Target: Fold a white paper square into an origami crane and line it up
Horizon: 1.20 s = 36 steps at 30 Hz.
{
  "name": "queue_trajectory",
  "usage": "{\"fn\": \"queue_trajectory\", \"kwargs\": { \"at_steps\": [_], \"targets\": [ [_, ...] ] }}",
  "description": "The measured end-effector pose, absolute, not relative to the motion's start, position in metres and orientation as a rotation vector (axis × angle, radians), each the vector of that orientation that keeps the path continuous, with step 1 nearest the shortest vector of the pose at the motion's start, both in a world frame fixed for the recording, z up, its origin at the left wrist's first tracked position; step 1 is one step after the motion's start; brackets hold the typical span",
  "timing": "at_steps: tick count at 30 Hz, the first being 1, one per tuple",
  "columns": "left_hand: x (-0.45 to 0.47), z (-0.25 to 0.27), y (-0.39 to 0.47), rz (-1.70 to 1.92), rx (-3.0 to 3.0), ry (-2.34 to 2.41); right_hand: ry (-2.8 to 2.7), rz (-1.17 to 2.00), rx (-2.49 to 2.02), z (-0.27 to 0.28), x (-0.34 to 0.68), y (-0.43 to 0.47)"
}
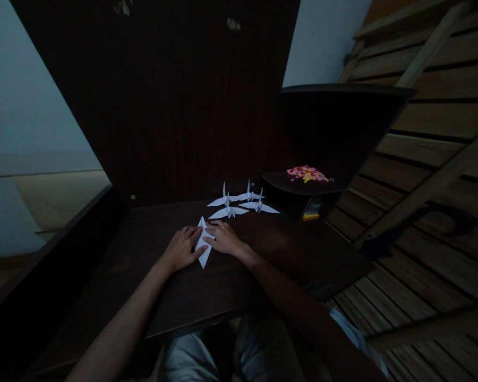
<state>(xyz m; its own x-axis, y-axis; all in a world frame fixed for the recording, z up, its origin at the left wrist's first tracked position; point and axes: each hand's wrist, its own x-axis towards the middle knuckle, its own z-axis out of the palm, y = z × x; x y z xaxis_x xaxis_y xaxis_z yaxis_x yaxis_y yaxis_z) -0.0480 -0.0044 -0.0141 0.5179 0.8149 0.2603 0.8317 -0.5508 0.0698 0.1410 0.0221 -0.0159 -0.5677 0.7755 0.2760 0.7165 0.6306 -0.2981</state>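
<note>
Folded paper [202, 237]: flat, looks mid-crease tbh
Left hand [180, 249]: loosely spread, pressing its left side
Right hand [224, 237]: same, right side
Next crease: probably wants lined-up edges

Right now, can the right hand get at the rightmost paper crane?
Probably yes. The right hand rests on the folded paper, so it would have to lift off, but nothing visible stands between it and that crane.
</note>
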Motion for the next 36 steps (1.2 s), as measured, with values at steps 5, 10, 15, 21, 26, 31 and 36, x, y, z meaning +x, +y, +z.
{"fn": "queue_trajectory", "kwargs": {
  "at_steps": [5, 10, 15, 21, 26, 31, 36],
  "targets": [
    [-0.050, -0.020, 0.002, -0.339, -2.705, -1.449, -2.527, 0.246, -1.129, -0.016, 0.142, 0.022],
    [-0.052, -0.026, 0.012, -0.258, -2.754, -1.475, -2.522, 0.269, -1.146, -0.016, 0.141, 0.023],
    [-0.053, -0.026, 0.015, -0.221, -2.773, -1.474, -2.512, 0.294, -1.150, -0.017, 0.141, 0.025],
    [-0.053, -0.027, 0.015, -0.179, -2.805, -1.476, -2.519, 0.295, -1.137, -0.017, 0.141, 0.025],
    [-0.053, -0.022, 0.014, -0.146, -2.816, -1.492, -2.506, 0.308, -1.160, -0.016, 0.141, 0.024],
    [-0.055, -0.020, 0.018, -0.080, -2.831, -1.454, -2.501, 0.310, -1.212, -0.015, 0.140, 0.023],
    [-0.057, -0.021, 0.026, -0.042, -2.831, -1.438, -2.514, 0.291, -1.221, -0.014, 0.139, 0.023]
  ]
}}
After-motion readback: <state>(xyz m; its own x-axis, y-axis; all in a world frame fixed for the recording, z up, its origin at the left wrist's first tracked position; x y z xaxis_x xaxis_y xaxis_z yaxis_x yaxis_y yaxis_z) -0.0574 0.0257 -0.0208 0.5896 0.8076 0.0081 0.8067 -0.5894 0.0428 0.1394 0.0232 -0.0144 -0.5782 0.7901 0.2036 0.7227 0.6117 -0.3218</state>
